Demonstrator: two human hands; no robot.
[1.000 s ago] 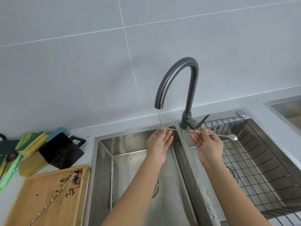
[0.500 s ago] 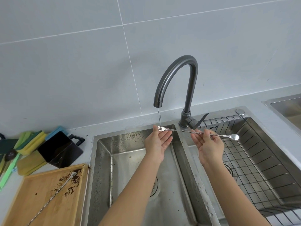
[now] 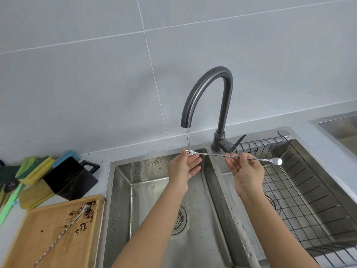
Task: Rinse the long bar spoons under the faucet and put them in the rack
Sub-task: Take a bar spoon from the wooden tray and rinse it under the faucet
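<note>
A long twisted bar spoon lies level across both sink basins. Its left tip sits in the thin water stream under the dark faucet. My left hand is spread with straight fingers under that tip and touches it. My right hand pinches the spoon's stem near the bowl end, which points right over the wire rack. A second bar spoon rests on the wooden board among brown grounds.
The left basin has a round drain below my left arm. A black cup lies on its side on the counter, with green and yellow sponges behind it. Another steel basin edge shows at far right.
The spoon's left tip has stayed in the stream. My left hand has opened a little wider under it. The view has shifted slightly.
</note>
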